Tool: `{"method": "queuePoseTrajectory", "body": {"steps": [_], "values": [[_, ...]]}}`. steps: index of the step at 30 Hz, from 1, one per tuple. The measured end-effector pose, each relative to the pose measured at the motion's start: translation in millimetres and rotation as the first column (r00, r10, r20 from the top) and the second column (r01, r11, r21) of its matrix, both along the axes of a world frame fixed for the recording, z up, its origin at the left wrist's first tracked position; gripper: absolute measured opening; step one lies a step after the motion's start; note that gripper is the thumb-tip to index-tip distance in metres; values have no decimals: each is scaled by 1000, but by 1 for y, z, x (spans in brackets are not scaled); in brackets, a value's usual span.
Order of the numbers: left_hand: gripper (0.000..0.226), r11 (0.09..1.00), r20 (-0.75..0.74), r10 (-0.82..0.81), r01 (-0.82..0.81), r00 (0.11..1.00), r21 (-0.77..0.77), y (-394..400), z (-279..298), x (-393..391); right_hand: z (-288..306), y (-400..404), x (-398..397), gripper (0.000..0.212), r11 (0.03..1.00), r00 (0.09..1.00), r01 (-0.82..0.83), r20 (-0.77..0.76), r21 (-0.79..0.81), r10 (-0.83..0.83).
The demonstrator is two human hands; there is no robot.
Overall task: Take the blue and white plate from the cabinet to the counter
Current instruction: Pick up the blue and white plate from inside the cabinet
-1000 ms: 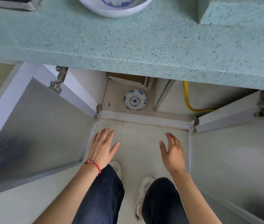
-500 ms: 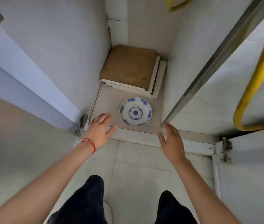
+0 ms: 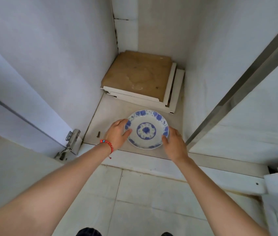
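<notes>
The blue and white plate (image 3: 146, 129) lies near the front edge of the cabinet floor (image 3: 107, 113). My left hand (image 3: 117, 133), with a red bead bracelet on the wrist, grips the plate's left rim, thumb lying over the rim. My right hand (image 3: 174, 143) grips the right rim, thumb on the plate's edge. Whether the plate is lifted off the floor I cannot tell. The counter is out of view.
A stack of flat boards (image 3: 141, 79) with a brown top fills the back of the cabinet. A small dark screw (image 3: 98, 134) lies on the cabinet floor left of my left hand. Open doors with hinges (image 3: 70, 143) stand at both sides. Pale floor tiles (image 3: 151, 201) lie below.
The view has dropped from the counter edge into the cabinet. Both hands have reached forward from the cabinet's front edge and closed on the plate's two sides.
</notes>
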State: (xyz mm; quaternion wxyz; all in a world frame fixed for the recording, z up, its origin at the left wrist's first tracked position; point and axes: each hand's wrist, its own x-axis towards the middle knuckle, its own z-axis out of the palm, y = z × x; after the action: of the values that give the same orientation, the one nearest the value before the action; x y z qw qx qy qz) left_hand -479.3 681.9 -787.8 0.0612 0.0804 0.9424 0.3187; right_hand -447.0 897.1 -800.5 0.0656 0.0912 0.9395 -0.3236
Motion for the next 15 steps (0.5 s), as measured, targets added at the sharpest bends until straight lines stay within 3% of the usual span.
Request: {"method": "queuePoseTrajectory", "body": {"steps": [3, 8, 12, 15], "values": [[38, 999, 32, 35, -36, 999, 24, 3, -18, -10, -17, -2, -11, 39, 998, 998, 68, -5, -18, -68], [32, 974, 63, 190, -196, 980, 111, 12, -29, -27, -29, -2, -26, 19, 943, 959, 260, -60, -210, -278], [17, 926, 148, 300, -325, 942, 190, 13, -34, -33, -33, -4, -34, 19, 913, 942, 323, -9, -248, -336], [20, 911, 179, 312, -347, 933, 222, 13, -35, -33, -38, -3, -36, 19, 898, 932, 359, 48, -255, -359]]}}
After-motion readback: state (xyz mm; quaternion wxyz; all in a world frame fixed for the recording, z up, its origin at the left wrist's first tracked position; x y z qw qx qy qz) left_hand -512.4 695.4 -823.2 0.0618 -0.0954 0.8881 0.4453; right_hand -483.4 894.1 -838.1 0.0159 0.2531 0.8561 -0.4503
